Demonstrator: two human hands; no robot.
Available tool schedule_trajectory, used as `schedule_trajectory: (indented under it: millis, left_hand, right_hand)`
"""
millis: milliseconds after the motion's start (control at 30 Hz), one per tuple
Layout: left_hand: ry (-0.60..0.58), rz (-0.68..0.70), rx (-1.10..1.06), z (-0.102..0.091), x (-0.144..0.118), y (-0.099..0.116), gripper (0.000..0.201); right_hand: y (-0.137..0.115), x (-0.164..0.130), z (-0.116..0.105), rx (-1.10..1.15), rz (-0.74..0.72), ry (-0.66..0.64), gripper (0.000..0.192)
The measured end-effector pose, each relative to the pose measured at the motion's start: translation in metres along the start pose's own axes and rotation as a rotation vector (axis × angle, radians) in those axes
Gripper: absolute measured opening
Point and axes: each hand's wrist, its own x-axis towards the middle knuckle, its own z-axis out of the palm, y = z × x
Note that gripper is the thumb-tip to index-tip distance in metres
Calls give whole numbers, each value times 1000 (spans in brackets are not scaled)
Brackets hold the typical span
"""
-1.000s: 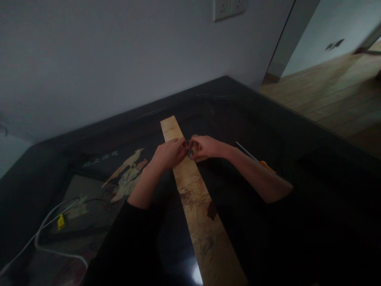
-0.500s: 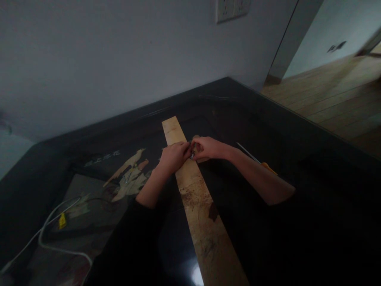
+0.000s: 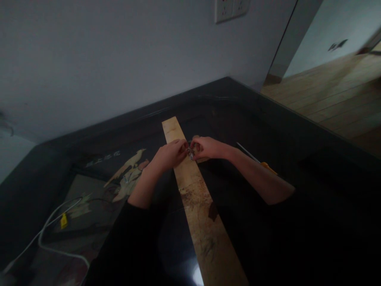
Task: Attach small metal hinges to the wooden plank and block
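I see my left hand [image 3: 169,155] and right hand [image 3: 207,147] meeting over a long wooden board [image 3: 196,202] on the dark desk [image 3: 297,159], fingers pinching a small shiny thing [image 3: 191,152] together, yellow tool [image 3: 266,167] lying right.

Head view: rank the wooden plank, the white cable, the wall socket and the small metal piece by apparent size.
1. wooden plank, though its near end looms.
2. white cable, long but thin.
3. wall socket, cut off by the frame.
4. small metal piece, pinched between left hand and right hand.
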Motion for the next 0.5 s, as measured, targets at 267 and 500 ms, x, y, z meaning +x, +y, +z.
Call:
schedule_trajectory:
  millis: [267,500]
  left_hand:
    - [-19,23,79,2,-1,6,21]
    - [-16,-20,71,-1,-2,7,29]
  right_hand:
    - [1,0,2,5,1,10,38]
    - [1,0,1,4,-1,2,39]
